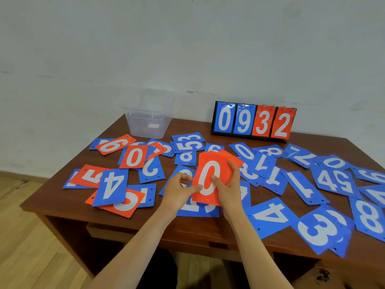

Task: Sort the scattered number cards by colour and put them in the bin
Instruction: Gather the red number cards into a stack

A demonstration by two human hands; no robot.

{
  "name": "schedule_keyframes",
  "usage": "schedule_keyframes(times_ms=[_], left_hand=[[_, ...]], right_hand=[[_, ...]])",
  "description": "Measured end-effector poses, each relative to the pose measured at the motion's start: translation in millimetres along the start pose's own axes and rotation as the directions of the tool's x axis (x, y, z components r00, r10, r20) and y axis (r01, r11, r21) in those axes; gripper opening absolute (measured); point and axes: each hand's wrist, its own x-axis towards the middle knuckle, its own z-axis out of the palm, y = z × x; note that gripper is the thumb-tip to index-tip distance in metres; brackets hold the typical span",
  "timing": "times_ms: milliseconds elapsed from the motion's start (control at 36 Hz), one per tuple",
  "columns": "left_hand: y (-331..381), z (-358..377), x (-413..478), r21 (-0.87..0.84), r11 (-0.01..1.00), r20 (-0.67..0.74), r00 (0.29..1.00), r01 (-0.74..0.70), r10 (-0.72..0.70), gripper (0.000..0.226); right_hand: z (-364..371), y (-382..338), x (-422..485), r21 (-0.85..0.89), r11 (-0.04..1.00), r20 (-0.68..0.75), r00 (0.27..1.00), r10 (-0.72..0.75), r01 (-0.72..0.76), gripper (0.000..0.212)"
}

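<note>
A person holds a red stack (208, 178) of cards in the middle of the frame, just above the table (193, 226). The top card shows a big white 0. The right hand (229, 182) grips the stack, with the thumb on the front and the fingers behind the right edge. The left hand (177, 189) pinches the left edge with its thumb, and its other fingers are curled. It looks like the hands are lining the cards up.

The bin (145, 130) is see-through. It sits at the back of the table, up and left of the hands. It looks like it has no cards in it yet.

More red cards (134, 158) lie at the left of the frame, some partly under blue ones. Lots of blue cards (270, 215) cover the middle and the right. A score stand (254, 122) at the back shows 0932.

The cards look thin, light and a bit stiff. They seem smooth, so the stack could slide apart if it is held loosely. Holding it by both long edges, like now, should keep it neat. A flat card on the table may be hard to lift, so sliding it to an edge or lifting a corner should help.
</note>
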Motion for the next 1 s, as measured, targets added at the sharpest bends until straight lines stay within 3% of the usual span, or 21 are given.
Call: schedule_keyframes(times_ms=[111, 194, 306, 472, 528, 611, 750, 1000], left_hand=[[-3.7, -27.1, 30.5, 0.128, 0.992, -0.075, 0.997, -0.011, 0.020, 0.031], [-9.8, -60.9, 65.5, 0.347, 0.938, -0.141, 0.990, 0.024, 0.027, 0.044], [-22.8, -102.6, 111.4, 0.700, 0.700, -0.171, 0.985, 0.144, -0.031, 0.057], [-25.3, -123.2, 137.6, 0.896, 0.367, -0.239, 0.968, 0.252, -0.080, 0.058], [-26.1, -121.9, 142.0, 0.919, 0.307, -0.241, 0.969, 0.248, -0.061, 0.056], [-31.6, -121.1, 147.0, 0.918, 0.318, -0.240, 0.970, 0.236, -0.027, 0.063], [-39.5, -123.1, 155.6, 0.857, 0.471, -0.199, 0.977, 0.210, -0.073, 0.074], [-30.3, -110.6, 144.3, 0.886, 0.444, -0.161, 0.987, 0.133, 0.026, 0.037]], right_hand=[[9.0, -0.8, 10.3, -0.018, 0.999, 0.020, 0.999, 0.029, -0.029, 0.062], [14.7, -1.5, 17.1, -0.024, 0.997, 0.020, 0.998, 0.067, -0.067, 0.060], [21.5, -0.5, 24.4, -0.017, 0.993, 0.003, 0.993, 0.115, -0.114, 0.060], [30.4, 4.5, 32.6, -0.014, 0.993, 0.009, 0.993, 0.120, -0.120, 0.058], [34.1, 4.6, 35.0, -0.024, 0.991, 0.011, 0.991, 0.130, -0.129, 0.058], [38.9, 4.1, 37.1, -0.046, 0.990, 0.012, 0.991, 0.133, -0.132, 0.058], [42.0, 3.4, 37.7, -0.051, 0.991, 0.022, 0.992, 0.124, -0.123, 0.059], [39.0, 2.5, 30.3, -0.049, 0.990, 0.017, 0.991, 0.131, -0.130, 0.057]])
